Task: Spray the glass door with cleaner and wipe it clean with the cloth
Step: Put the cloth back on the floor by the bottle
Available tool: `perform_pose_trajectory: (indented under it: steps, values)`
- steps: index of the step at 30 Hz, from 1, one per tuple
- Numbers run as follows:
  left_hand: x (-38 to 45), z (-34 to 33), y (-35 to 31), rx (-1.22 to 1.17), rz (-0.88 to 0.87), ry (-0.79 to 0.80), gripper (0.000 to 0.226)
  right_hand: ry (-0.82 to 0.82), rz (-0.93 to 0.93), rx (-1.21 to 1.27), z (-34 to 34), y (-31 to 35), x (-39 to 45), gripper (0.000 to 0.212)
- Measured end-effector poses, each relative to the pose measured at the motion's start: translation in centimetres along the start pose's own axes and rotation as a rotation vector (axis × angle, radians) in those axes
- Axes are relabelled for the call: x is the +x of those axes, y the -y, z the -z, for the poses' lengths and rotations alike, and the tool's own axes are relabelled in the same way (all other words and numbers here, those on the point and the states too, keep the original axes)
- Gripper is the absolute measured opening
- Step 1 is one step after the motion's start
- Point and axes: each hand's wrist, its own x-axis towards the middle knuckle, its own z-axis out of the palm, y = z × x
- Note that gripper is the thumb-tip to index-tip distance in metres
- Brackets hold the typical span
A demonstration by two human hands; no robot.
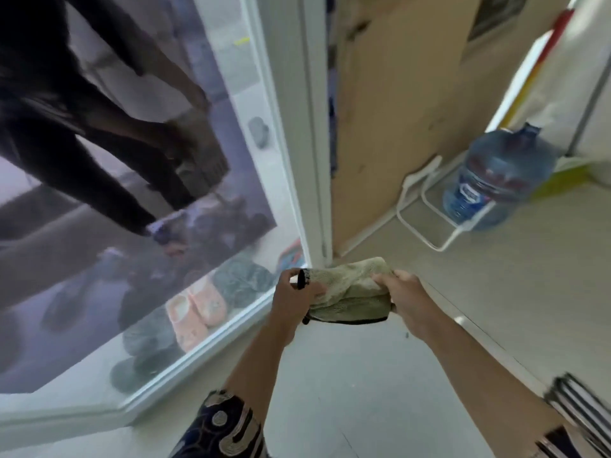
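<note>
A folded pale green cloth with a dark edge is stretched between both hands in front of me, low by the door frame. My left hand grips its left end, and a small black object pokes out by the thumb. My right hand grips the right end. The glass door fills the left side, set in a white frame, and shows a dark reflection of a person. No spray bottle is in view.
Behind the glass lie several slippers and shoes, among them a pink pair. A blue water jug rests on a white wire stand at right, beside a tan board. Pale floor spreads below.
</note>
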Motion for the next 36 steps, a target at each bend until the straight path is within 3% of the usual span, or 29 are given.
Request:
perform_pose_trajectory:
  steps: [7,11,15,27,32,36]
  values:
    - [5.0,-15.1,10.3,0.150,0.025,0.012,0.032,-0.123,-0.100,0.008,11.8,-11.5,4.5,0.015]
    - [8.5,-21.2,15.5,0.255,0.015,0.053,0.044,-0.192,-0.180,0.027,15.8,-17.7,7.6,0.011]
    - [13.6,-27.0,21.6,0.335,0.027,0.118,0.026,-0.336,-0.224,0.075,19.2,-24.4,12.6,0.013]
    - [24.2,-36.9,35.1,0.595,-0.101,0.264,0.023,-0.495,-0.345,0.181,23.3,-39.0,23.8,0.016]
    - [26.2,-38.5,37.6,0.659,-0.066,0.290,0.019,-0.496,-0.387,0.165,24.1,-42.3,26.0,0.006]
    - [26.4,-37.4,37.2,0.763,-0.068,0.233,0.043,-0.501,-0.460,0.070,24.4,-42.3,25.7,0.040]
